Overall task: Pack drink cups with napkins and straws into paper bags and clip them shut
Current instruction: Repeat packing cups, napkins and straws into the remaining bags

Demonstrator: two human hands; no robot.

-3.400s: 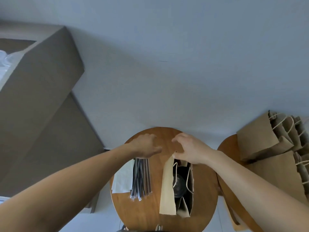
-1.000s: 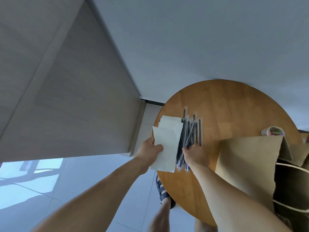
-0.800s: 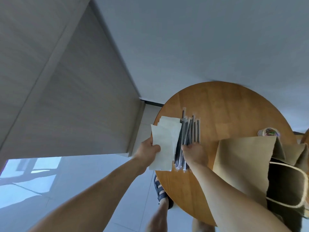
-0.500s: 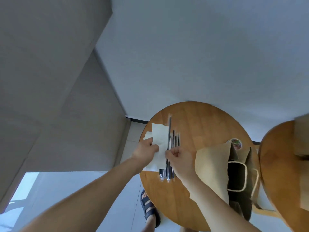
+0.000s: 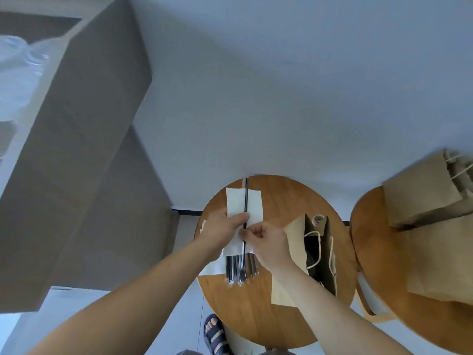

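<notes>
My left hand [image 5: 222, 228] holds a white napkin [image 5: 252, 204] lifted above the round wooden table [image 5: 256, 308]. My right hand [image 5: 267, 240] pinches a wrapped black straw [image 5: 246, 198] that lies lengthwise against the napkin. Beneath the hands a bundle of wrapped black straws [image 5: 239, 270] rests on the table beside more napkins [image 5: 208, 269]. To the right stands an open brown paper bag [image 5: 321, 254] with string handles, and its inside is dark. A small tub of coloured clips [image 5: 318, 219] sits just behind the bag.
A second round table [image 5: 368, 252] on the right carries several brown paper bags [image 5: 425, 198]. A tall grey-brown cabinet [image 5: 84, 149] fills the left side, with clear plastic cups [image 5: 15, 70] on top. My sandalled foot [image 5: 216, 334] is on the tiled floor below.
My right hand pulled one straw out of the bundle and laid it against the napkin in my left hand. Both hands rose off the table, and the view swung right.
</notes>
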